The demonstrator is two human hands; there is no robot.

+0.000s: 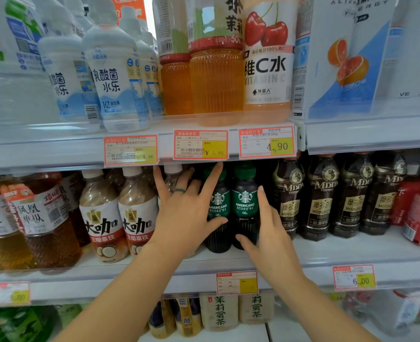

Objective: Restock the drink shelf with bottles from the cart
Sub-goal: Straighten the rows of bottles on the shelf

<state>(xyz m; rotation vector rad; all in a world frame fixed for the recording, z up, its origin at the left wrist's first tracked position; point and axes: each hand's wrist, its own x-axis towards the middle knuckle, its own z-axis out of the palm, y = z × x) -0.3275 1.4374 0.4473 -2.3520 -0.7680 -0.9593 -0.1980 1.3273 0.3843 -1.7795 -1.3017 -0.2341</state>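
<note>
Left hand point(186, 213) and right hand point(270, 238) press straight-fingered against two Americano bottles point(244, 204) near the front edge of the shelf point(352, 250), gripping neither. Squaring the row seems under way; next comes fetching another from the unseen cart.

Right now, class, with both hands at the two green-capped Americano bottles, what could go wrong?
1. The left hand only touches the left Americano bottle with straight fingers; a push could tip it.
2. The right hand sits beside the dark coffee bottles, so sliding the right Americano bottle may knock them.

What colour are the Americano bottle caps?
Green: the dark Americano coffee bottles' caps, head view.
</note>
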